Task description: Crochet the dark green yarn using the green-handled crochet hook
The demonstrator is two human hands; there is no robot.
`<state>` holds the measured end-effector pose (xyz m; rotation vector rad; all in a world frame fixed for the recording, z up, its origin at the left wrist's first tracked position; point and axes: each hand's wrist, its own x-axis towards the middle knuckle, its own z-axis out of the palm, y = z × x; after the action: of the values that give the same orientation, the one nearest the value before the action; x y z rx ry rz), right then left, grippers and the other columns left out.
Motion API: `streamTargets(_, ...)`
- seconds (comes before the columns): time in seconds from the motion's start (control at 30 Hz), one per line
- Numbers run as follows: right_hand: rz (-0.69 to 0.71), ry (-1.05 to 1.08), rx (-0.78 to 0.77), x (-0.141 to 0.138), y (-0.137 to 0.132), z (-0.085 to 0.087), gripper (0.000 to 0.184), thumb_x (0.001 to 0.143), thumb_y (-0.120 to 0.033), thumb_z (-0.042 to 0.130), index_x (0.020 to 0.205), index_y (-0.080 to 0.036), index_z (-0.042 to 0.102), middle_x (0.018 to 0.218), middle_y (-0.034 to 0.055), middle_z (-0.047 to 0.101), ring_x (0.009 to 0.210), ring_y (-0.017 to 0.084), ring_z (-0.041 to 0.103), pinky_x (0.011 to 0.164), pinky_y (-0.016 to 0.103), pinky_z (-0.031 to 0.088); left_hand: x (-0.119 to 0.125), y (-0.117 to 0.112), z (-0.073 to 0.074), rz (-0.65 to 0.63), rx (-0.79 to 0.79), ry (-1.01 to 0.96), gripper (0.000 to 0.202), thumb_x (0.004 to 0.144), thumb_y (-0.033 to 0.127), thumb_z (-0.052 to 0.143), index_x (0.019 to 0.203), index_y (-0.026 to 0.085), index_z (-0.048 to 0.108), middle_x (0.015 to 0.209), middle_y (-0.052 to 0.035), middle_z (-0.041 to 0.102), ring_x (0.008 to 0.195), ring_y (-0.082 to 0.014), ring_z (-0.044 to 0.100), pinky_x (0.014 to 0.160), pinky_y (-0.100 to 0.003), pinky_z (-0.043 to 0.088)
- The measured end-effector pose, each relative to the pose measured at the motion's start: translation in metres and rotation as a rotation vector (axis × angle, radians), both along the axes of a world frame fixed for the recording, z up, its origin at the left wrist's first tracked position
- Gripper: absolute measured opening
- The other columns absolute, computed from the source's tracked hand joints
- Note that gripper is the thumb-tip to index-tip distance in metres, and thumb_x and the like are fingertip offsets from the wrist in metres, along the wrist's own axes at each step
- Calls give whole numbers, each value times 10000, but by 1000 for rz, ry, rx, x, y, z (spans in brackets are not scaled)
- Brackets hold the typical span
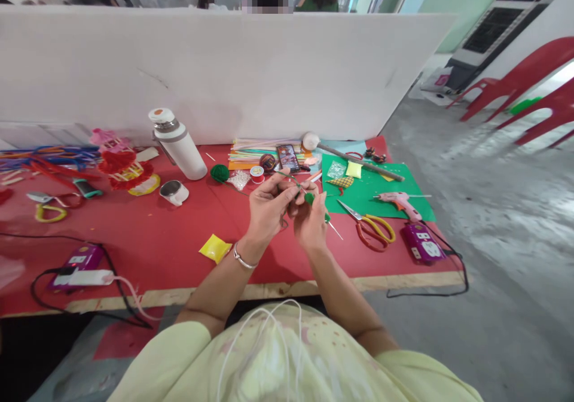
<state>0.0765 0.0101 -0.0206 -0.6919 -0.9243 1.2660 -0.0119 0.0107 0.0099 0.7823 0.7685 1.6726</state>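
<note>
Yarn [309,198] (grn) on thin rod [335,231] pinched w/in R grip [309,227]; L grip [268,207] closed alongside, hold unclear.

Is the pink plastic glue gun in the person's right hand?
No, the pink plastic glue gun lies on the flat green sheet, apart from the right hand, which holds a small green piece.

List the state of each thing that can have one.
Thin pale rod with green yarn: in left hand and right hand
White-and-grey cylindrical flask: upright, capped
Round steel-lined white cup: uncovered
Black rectangular phone: screen lit
Left purple power box: red light on
Pink plastic glue gun: lying down, power unclear
Right red-and-yellow-handled metal scissors: lying flat
</note>
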Motion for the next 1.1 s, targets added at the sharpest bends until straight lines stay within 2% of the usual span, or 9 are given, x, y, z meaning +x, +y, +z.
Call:
streamTargets(0.13, 10, -19, 17, -1, 0, -2, 561, 963, -806, 353, 1142, -300, 515, 745, -40, 506, 529, 127, 463, 479, 250, 424, 3, -4, 2, -59, -9, -53, 503, 681, 287, 951, 1153, 216, 794, 649, 63, 645, 420, -21, 406, 402, -185, 353)
streamTargets(0.23, 27, -80, 62, 6, -1, -6, 605, 931, -843, 381, 1142, -301, 547, 781, -24, 529, 542, 128, 480, 470, 257, 435, -2, -6, 6, -127, -42, -92, 478, 633, 269, 971, 1078, 197, 813, 618, 68, 612, 401, 0, 337, 382, -172, 277)
streamTargets(0.3, 36, -136, 148, 15, 0, -8, 600, 920, -838, 437, 1040, -279, 617, 887, 16, 578, 572, 123, 514, 500, 280, 483, -9, -6, 9, -191, -71, -106, 445, 622, 244, 968, 1039, 196, 823, 626, 63, 608, 405, 12, 315, 381, -166, 220)
streamTargets(0.4, 55, -277, 303, 35, 2, -6, 589, 932, -788, 500, 832, -238, 685, 1162, 87, 602, 645, 128, 581, 576, 342, 553, -22, -6, 12, -291, -128, -78, 406, 632, 201, 949, 1021, 201, 833, 620, 60, 596, 409, 16, 296, 391, -166, 204)
streamTargets(0.5, 79, -472, 420, 56, 5, 3, 590, 943, -770, 501, 840, -240, 739, 1286, 112, 577, 680, 153, 614, 643, 406, 595, -33, -5, 13, -357, -154, -15, 416, 621, 176, 941, 1024, 198, 840, 566, 75, 540, 400, 16, 269, 396, -170, 187)
streamTargets(0.63, 130, -621, 529, 75, 7, 15, 539, 973, -715, 506, 903, -248, 767, 1263, 117, 605, 766, 193, 672, 788, 466, 636, -41, -3, 16, -405, -189, 37, 419, 609, 154, 932, 1017, 185, 843, 615, 55, 584, 408, 24, 278, 405, -172, 187)
streamTargets(0.8, 173, -691, 618, 88, 11, 20, 462, 1006, -635, 518, 963, -252, 772, 1233, 130, 645, 915, 246, 697, 790, 466, 651, -44, 0, 18, -477, -217, 83, 391, 634, 157, 909, 1019, 176, 841, 591, 48, 586, 403, 18, 267, 402, -176, 168)
streamTargets(0.97, 226, -773, 696, 99, 18, 20, 313, 1035, -478, 557, 1041, -259, 780, 1289, 120, 647, 968, 232, 708, 860, 444, 642, -46, 1, 18, -482, -236, 110, 387, 618, 147, 912, 998, 160, 842, 602, 37, 601, 407, 18, 287, 404, -171, 178)
streamTargets(1.1, 275, -851, 761, 108, 21, 30, 240, 1043, -360, 563, 1090, -253, 773, 1280, 107, 658, 992, 213, 697, 844, 388, 637, -45, 3, 20, -478, -250, 131, 380, 603, 127, 912, 977, 146, 845, 617, 29, 612, 408, 22, 305, 414, -167, 202)
